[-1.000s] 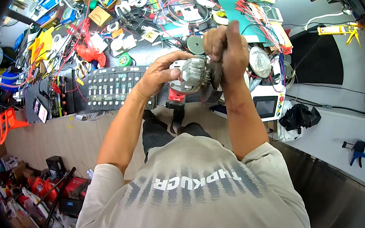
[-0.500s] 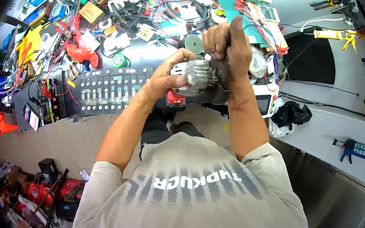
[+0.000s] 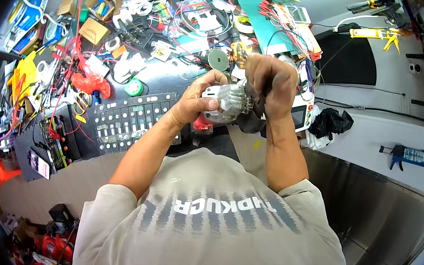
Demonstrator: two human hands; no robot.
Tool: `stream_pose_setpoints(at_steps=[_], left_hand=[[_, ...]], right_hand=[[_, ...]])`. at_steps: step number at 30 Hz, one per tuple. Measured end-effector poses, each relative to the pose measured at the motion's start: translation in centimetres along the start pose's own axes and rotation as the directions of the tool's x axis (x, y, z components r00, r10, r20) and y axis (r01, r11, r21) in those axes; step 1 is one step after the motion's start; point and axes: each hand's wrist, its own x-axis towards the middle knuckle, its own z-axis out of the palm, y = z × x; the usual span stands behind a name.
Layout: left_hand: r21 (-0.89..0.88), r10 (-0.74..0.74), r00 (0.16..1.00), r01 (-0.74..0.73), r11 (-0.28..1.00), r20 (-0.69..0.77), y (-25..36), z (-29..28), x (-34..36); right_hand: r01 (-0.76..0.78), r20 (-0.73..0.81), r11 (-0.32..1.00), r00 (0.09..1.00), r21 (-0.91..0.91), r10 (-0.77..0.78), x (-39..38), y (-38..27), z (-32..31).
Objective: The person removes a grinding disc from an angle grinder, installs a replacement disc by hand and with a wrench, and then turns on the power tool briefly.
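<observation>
My left hand point(image 3: 193, 102) is closed around the silver gear head of an angle grinder point(image 3: 227, 102), thumb across its near side. A red part of the grinder point(image 3: 203, 124) shows below that hand. At the head's right end is a dark curved guard point(image 3: 251, 122). My right hand point(image 3: 274, 82) is closed over the disc side of the grinder, fingers curled down and knuckles up. What those fingers grip is hidden beneath them. A round green disc point(image 3: 218, 59) lies on the bench just beyond the grinder.
Magnet-dotted dark strips point(image 3: 135, 118) lie along the bench's near edge. Left of them are scissors point(image 3: 82, 104), a green tape roll point(image 3: 134, 87) and a red plastic bag point(image 3: 91, 81). Tangled wires and parts crowd the back. A black bag point(image 3: 331, 122) and caulking gun point(image 3: 403, 156) are at right.
My right hand has turned over: its raised thumb has come down and the fingers now curl over the disc side. My left hand keeps its hold on the grinder. The whole view has shifted slightly.
</observation>
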Motion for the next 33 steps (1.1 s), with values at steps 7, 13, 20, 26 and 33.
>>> stream_pose_setpoints(at_steps=[7,13,20,26,33], left_hand=[[0.014,-0.022,1.0,0.022,1.0,-0.004,0.1,-0.3,2.1],[-0.012,-0.034,0.998,0.033,0.999,-0.053,-0.1,-0.7,3.1],[-0.076,-0.058,0.99,0.048,0.996,-0.132,-0.3,-1.3,3.4],[-0.067,-0.069,0.986,0.06,0.996,-0.152,0.1,-1.1,3.3],[-0.068,-0.023,0.984,0.011,0.998,-0.175,-0.2,-1.3,3.6]], right_hand=[[-0.489,-0.069,0.771,0.826,0.408,0.56,1.7,3.6,-2.4],[-0.109,-0.072,0.972,0.989,0.208,0.127,2.0,3.8,-2.5],[-0.349,-0.14,0.837,0.887,0.423,0.44,4.3,5.0,-3.4],[-0.566,-0.052,0.772,0.796,0.289,0.603,6.3,5.8,-3.1],[-0.481,0.017,0.789,0.857,0.382,0.514,6.1,6.5,-2.8]])
